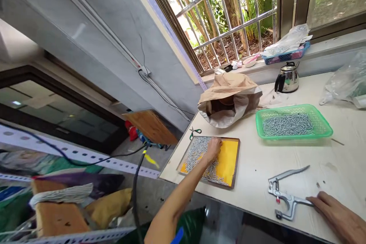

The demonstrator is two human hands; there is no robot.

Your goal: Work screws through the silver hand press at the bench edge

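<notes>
My left hand reaches into a shallow framed tray with a yellow bottom. Its fingers are curled down at the edge of a heap of small silver metal pins; what lies between the fingertips is hidden. At the lower right, my right hand rests on the table, its fingers closed over the end of one handle of metal snap pliers. The pliers lie on the tabletop, their other handle spread away. Green-handled scissors lie behind the tray.
A green plastic basket holds more metal pins. Behind the tray, an open brown paper bag lies on its side. Farther back are a steel kettle and a clear plastic bag. The table ends in front and at left.
</notes>
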